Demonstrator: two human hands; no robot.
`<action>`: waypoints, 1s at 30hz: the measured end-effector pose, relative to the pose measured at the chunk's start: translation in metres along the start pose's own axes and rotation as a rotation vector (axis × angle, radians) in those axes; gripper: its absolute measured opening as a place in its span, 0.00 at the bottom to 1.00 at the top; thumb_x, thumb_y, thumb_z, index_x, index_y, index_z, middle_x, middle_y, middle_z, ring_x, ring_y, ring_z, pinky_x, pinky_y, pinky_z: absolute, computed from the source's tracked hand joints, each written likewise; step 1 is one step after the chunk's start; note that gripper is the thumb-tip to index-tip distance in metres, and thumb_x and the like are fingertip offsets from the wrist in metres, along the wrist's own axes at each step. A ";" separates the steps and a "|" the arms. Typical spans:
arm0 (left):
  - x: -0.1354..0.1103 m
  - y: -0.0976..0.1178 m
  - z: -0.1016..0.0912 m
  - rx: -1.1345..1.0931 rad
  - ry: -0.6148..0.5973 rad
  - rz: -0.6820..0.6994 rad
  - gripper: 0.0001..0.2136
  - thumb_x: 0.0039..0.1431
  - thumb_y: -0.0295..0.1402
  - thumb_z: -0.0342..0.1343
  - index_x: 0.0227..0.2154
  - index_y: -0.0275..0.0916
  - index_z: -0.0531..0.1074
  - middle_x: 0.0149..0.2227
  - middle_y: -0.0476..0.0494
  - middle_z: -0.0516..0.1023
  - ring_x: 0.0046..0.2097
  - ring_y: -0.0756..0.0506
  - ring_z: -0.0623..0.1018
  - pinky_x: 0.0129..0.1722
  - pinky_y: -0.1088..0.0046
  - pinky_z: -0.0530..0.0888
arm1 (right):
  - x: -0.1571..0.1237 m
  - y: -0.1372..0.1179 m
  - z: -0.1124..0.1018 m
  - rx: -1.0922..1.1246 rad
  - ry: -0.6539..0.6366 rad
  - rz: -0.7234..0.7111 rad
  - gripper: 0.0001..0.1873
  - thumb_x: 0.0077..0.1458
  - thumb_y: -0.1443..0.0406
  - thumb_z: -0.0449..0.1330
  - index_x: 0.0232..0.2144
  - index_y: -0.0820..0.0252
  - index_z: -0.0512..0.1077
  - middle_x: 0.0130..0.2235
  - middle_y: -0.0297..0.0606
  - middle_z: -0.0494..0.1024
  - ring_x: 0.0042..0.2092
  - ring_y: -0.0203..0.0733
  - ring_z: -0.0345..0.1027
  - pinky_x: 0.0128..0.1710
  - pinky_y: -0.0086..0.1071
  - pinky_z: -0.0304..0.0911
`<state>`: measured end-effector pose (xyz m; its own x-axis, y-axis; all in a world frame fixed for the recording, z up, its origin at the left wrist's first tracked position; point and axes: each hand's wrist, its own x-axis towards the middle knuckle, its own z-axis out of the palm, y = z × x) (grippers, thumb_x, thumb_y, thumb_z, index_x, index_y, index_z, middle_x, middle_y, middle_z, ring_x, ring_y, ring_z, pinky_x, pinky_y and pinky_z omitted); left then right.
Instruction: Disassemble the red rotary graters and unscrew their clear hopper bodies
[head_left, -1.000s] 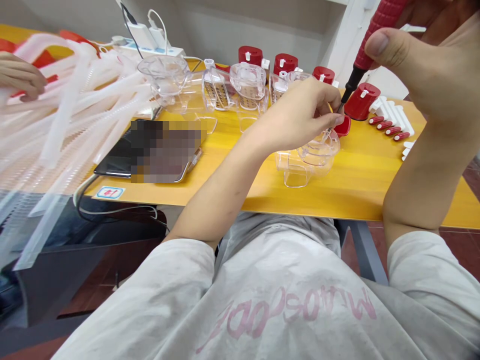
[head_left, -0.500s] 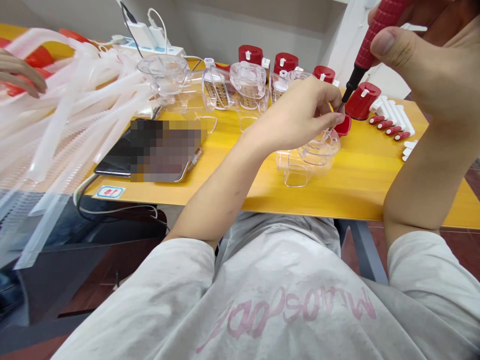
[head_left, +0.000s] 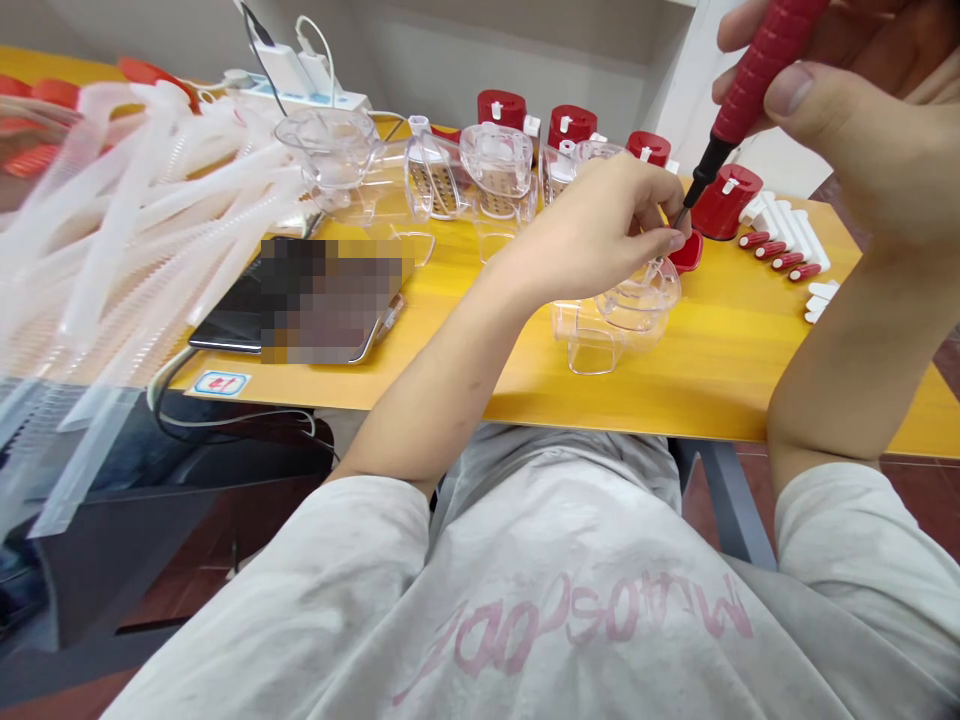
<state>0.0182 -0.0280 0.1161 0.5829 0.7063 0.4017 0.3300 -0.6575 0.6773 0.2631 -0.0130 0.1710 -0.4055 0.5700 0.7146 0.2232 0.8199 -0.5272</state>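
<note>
- Here, the right hand [head_left: 862, 130] is closed around one red-handled screwdriver [head_left: 757, 65], whose long axis slants from 1 o'clock down to 7 o'clock.
- Its tip meets one small red piece [head_left: 688, 253] on one clear housing [head_left: 626, 320], at 7 o'clock from that hand.
- The left hand [head_left: 600, 235], the nearer one, pinches the housing's rim with curled fingers.
- Four red caps [head_left: 724, 200] stand behind, toward 12 o'clock, on the yellow table [head_left: 712, 380].

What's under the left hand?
A clear plastic housing with a red part at its rim. The left hand covers its top, so where the screwdriver tip touches is hidden.
</note>
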 end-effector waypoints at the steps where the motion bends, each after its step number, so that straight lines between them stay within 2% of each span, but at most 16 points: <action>1: 0.000 0.000 0.000 -0.007 0.000 0.004 0.06 0.69 0.30 0.62 0.34 0.44 0.80 0.33 0.45 0.85 0.39 0.42 0.82 0.41 0.62 0.74 | 0.000 0.000 0.000 0.024 0.011 -0.022 0.31 0.53 0.52 0.80 0.60 0.39 0.89 0.54 0.32 0.84 0.61 0.55 0.83 0.65 0.47 0.88; 3: 0.001 -0.001 0.000 -0.020 -0.001 0.014 0.07 0.69 0.30 0.62 0.33 0.44 0.79 0.33 0.46 0.84 0.39 0.43 0.82 0.41 0.62 0.74 | 0.000 -0.001 0.000 0.032 0.028 -0.047 0.35 0.51 0.46 0.81 0.61 0.39 0.88 0.54 0.30 0.85 0.59 0.54 0.84 0.68 0.52 0.87; 6: 0.002 -0.001 0.000 -0.018 -0.007 0.013 0.07 0.68 0.30 0.62 0.32 0.44 0.78 0.33 0.45 0.84 0.39 0.43 0.82 0.40 0.63 0.74 | 0.001 -0.003 -0.001 -0.056 -0.006 0.050 0.34 0.57 0.47 0.81 0.64 0.40 0.86 0.56 0.33 0.86 0.59 0.53 0.84 0.70 0.51 0.86; 8: 0.002 -0.001 0.000 -0.009 -0.010 0.005 0.07 0.69 0.30 0.62 0.32 0.44 0.78 0.34 0.45 0.85 0.39 0.42 0.82 0.40 0.63 0.74 | 0.002 -0.001 -0.001 -0.114 0.009 0.044 0.32 0.58 0.47 0.82 0.63 0.43 0.87 0.54 0.36 0.84 0.57 0.51 0.82 0.62 0.45 0.89; 10: 0.002 -0.001 0.000 -0.008 -0.009 0.004 0.07 0.69 0.30 0.62 0.32 0.44 0.78 0.34 0.45 0.85 0.39 0.43 0.82 0.40 0.64 0.74 | 0.003 0.004 -0.002 -0.125 0.032 -0.016 0.31 0.58 0.47 0.82 0.61 0.44 0.87 0.51 0.35 0.82 0.53 0.46 0.81 0.55 0.39 0.90; 14: 0.002 -0.001 0.001 -0.032 0.001 0.022 0.08 0.69 0.30 0.61 0.32 0.44 0.78 0.33 0.46 0.84 0.38 0.44 0.81 0.40 0.64 0.74 | 0.003 0.012 0.000 -0.083 0.081 -0.064 0.29 0.59 0.47 0.81 0.61 0.37 0.86 0.48 0.31 0.82 0.49 0.44 0.81 0.49 0.40 0.91; 17: 0.001 -0.001 0.001 -0.022 -0.002 0.025 0.08 0.70 0.29 0.61 0.32 0.43 0.78 0.33 0.46 0.84 0.37 0.44 0.80 0.40 0.64 0.73 | 0.000 0.003 0.004 -0.044 0.117 0.019 0.29 0.59 0.47 0.82 0.59 0.41 0.86 0.49 0.32 0.85 0.48 0.46 0.83 0.51 0.42 0.91; 20: 0.002 -0.001 0.001 -0.021 -0.013 0.019 0.09 0.71 0.29 0.61 0.32 0.42 0.79 0.33 0.45 0.84 0.38 0.44 0.80 0.40 0.64 0.72 | -0.001 -0.007 0.009 -0.045 0.105 0.092 0.29 0.59 0.50 0.83 0.59 0.46 0.87 0.51 0.35 0.87 0.52 0.48 0.84 0.54 0.39 0.89; 24: 0.002 -0.002 0.002 -0.027 -0.011 0.024 0.09 0.70 0.29 0.61 0.32 0.41 0.80 0.32 0.45 0.83 0.37 0.44 0.79 0.39 0.64 0.72 | -0.002 -0.013 0.010 -0.086 0.065 0.002 0.25 0.59 0.46 0.82 0.54 0.45 0.89 0.49 0.33 0.86 0.48 0.45 0.81 0.54 0.41 0.89; 27: 0.002 -0.003 0.002 -0.032 -0.005 0.036 0.08 0.69 0.29 0.61 0.33 0.40 0.82 0.32 0.45 0.83 0.36 0.45 0.78 0.38 0.65 0.71 | -0.005 -0.023 0.006 -0.164 -0.022 0.089 0.19 0.67 0.43 0.76 0.53 0.40 0.89 0.56 0.27 0.84 0.57 0.47 0.81 0.62 0.43 0.88; 30: 0.002 -0.003 0.003 -0.031 0.002 0.045 0.08 0.68 0.28 0.61 0.33 0.40 0.83 0.31 0.45 0.82 0.36 0.45 0.77 0.38 0.65 0.70 | -0.007 -0.028 0.003 -0.193 -0.058 0.139 0.21 0.69 0.40 0.75 0.56 0.37 0.88 0.60 0.26 0.83 0.63 0.49 0.80 0.64 0.43 0.87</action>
<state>0.0200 -0.0255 0.1129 0.5954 0.6765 0.4333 0.2803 -0.6804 0.6771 0.2570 -0.0406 0.1795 -0.4084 0.6784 0.6107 0.4436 0.7322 -0.5168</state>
